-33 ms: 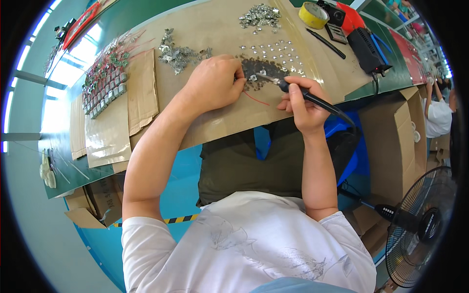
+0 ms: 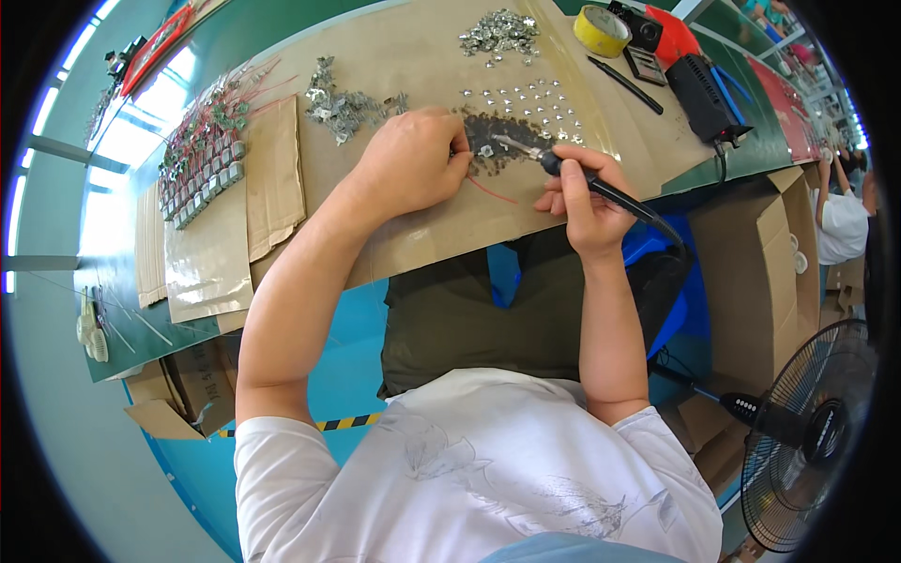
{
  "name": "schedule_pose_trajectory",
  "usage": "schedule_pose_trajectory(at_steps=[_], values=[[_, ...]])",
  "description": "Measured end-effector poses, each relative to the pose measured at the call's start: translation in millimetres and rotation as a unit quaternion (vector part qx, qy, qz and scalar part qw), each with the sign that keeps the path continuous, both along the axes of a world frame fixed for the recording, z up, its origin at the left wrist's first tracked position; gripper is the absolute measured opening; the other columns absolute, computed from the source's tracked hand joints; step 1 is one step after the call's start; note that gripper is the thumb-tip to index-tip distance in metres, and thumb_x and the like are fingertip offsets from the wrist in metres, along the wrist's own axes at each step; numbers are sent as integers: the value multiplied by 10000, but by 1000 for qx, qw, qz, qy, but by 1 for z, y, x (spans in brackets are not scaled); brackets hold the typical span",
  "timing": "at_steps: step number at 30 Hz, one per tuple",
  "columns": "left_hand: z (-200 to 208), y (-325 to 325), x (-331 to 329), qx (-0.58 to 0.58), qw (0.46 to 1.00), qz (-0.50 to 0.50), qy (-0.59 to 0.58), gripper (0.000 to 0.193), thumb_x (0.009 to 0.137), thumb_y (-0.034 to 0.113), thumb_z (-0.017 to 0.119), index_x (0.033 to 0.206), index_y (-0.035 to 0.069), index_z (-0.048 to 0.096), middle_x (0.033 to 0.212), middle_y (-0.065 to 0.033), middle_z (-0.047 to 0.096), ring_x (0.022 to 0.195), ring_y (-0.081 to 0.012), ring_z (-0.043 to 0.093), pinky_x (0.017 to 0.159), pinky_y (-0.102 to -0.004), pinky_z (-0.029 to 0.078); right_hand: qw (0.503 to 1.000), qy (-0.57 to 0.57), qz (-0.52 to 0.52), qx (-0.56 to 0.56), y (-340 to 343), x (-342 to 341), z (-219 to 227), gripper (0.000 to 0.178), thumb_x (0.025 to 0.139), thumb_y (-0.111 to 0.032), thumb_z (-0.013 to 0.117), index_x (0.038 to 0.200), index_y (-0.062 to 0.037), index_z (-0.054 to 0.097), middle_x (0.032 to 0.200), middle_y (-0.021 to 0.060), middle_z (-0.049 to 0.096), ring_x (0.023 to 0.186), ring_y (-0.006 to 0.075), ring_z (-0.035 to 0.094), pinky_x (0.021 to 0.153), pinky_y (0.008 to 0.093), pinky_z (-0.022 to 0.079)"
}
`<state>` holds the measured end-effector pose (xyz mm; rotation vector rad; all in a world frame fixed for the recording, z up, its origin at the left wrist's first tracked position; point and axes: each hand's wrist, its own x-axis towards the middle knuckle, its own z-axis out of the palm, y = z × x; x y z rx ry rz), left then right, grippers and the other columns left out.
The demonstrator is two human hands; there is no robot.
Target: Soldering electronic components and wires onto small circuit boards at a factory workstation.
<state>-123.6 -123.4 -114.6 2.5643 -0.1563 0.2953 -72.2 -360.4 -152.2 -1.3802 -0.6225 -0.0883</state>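
My left hand (image 2: 413, 155) is closed over the cardboard-covered bench, its fingertips pinched together. A thin red wire (image 2: 495, 191) comes out from under its fingers; whatever else it grips is hidden. In my right hand (image 2: 593, 202) is a soldering iron (image 2: 556, 166), held like a pen with the metal tip pointing left. That tip hovers by a small shiny metal piece (image 2: 485, 150) on a dark, scorched patch (image 2: 511, 129) just right of my left fingers. Small metal pieces (image 2: 535, 97) are spread in loose rows beyond the patch.
Metal clips lie in one pile (image 2: 499, 33) at the back and another pile (image 2: 343, 108) left of centre. Wired small motors (image 2: 202, 183) stand in rows at left. Yellow tape (image 2: 602, 31), a black pen (image 2: 625, 83) and a black power unit (image 2: 704, 94) sit at right. A fan (image 2: 817, 436) stands lower right.
The soldering iron and my right hand have shifted very slightly, the tip a touch left and up. My left hand stays in place.
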Motion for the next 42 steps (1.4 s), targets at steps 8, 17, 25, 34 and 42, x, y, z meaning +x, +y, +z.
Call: schedule_pose_trajectory(at_steps=[8,17,25,34,42], values=[[2,0,3,7,1000,6,14,137,837,150,729,857,16,712,898,-158,709,862,-365,694,788,-455,554,993,7,-95,-63,-16,17,8,245,1037,-39,636,1279,-43,678,916,109,776,553,84,604,560,244,526],[2,7,3,51,997,19,53,170,856,217,675,843,57,728,915,-189,718,910,-396,696,828,-493,564,896,-346,-91,-262,-7,33,18,365,819,89,775,1151,-55,732,927,118,760,841,287,712,780,375,555],[-9,-6,0,28,999,7,21,164,836,212,663,811,59,717,896,-189,707,888,-394,697,821,-500,563,902,-337,-62,-263,-4,19,21,349,845,79,765,1171,-36,721,867,125,738,820,263,702,734,361,556],[-3,2,6,43,997,13,66,187,842,233,656,842,62,734,877,-197,719,881,-409,692,804,-510,561,895,-381,-54,-226,20,21,22,383,810,91,768,1163,-52,732,898,113,747,756,282,681,697,368,519],[1,5,5,7,1000,-10,2,148,837,177,741,847,35,702,885,-143,700,882,-363,693,802,-460,547,909,-352,-50,-216,19,30,24,408,783,97,775,1156,-59,722,888,95,742,747,297,662,702,382,530]])
